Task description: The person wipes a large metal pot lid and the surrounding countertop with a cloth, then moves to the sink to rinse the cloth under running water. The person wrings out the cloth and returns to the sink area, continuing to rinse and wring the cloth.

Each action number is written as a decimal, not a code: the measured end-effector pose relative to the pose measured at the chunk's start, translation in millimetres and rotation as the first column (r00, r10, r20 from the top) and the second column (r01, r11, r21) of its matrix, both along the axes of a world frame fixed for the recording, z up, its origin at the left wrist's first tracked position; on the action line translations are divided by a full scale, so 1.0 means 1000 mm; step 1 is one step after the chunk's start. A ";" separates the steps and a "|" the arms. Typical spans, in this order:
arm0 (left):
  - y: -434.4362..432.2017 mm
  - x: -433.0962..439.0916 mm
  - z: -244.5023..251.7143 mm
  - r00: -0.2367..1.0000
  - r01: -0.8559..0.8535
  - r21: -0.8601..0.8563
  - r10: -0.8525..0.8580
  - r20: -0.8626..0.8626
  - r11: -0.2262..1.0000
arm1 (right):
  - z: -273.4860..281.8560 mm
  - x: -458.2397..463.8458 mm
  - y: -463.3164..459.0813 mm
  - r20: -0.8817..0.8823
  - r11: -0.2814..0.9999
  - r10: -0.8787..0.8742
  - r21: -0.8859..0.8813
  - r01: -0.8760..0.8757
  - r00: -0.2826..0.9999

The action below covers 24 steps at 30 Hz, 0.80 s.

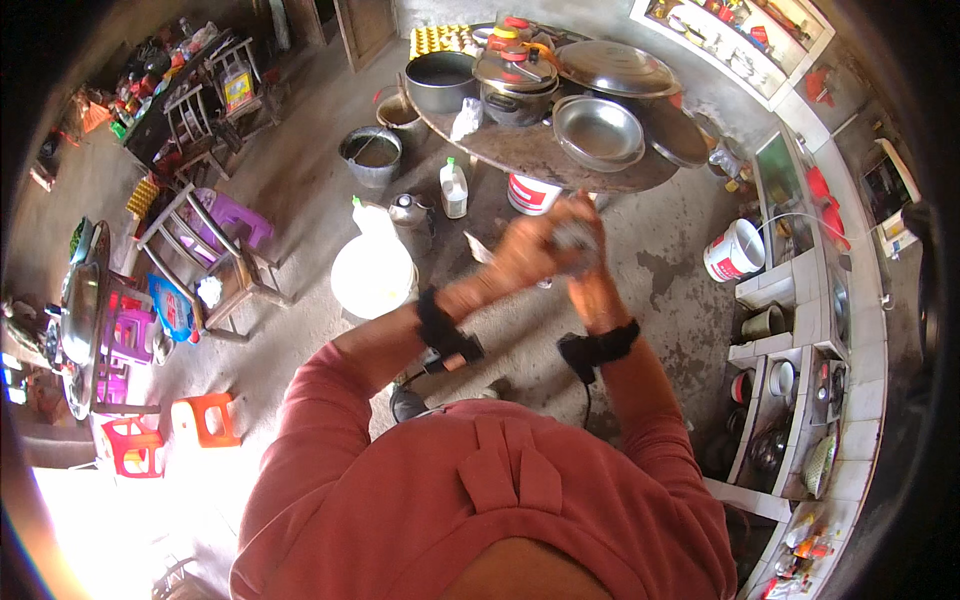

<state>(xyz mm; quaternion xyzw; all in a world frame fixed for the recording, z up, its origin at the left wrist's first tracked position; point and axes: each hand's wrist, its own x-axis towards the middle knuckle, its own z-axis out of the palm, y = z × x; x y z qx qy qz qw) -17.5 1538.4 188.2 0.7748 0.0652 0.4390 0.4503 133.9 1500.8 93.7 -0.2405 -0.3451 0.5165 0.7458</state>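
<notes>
My left hand (pixel 521 246) and my right hand (pixel 591 289) are brought together in front of me, above the concrete floor. A small grey thing (pixel 576 241), perhaps a cloth or a scouring pad, is pressed between them; motion blur hides what it is. Black bands circle both of my wrists. Just beyond my hands is the near edge of a round wooden table (pixel 510 154). A steel basin (pixel 598 129) rests at that edge, with a lidded pot (pixel 517 97) and a dark open pot (pixel 441 79) further left.
Under the table edge stands a white and red bucket (pixel 531 193). Left of my hands are a white plastic container (pixel 373 277), a metal kettle (pixel 409 214) and a white jug (pixel 454 189). Another bucket (pixel 735 251) stands beside tiled shelves (pixel 787 315). A wooden chair (pixel 217 262) is further left.
</notes>
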 end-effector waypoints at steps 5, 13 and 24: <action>0.033 0.021 -0.048 0.903 -0.419 -0.160 0.391 -0.178 0.894 | -0.017 -0.066 0.004 -0.174 0.805 -0.427 -0.521 0.285 0.887; -0.015 0.012 -0.073 0.949 -0.151 0.059 0.162 -0.271 0.987 | -0.044 -0.026 0.008 -0.468 0.919 0.392 0.166 -0.356 0.792; 0.109 -0.020 -0.082 0.878 0.477 -0.810 -0.223 0.424 0.340 | 0.030 -0.018 -0.027 0.500 0.952 -0.154 -0.156 0.264 0.852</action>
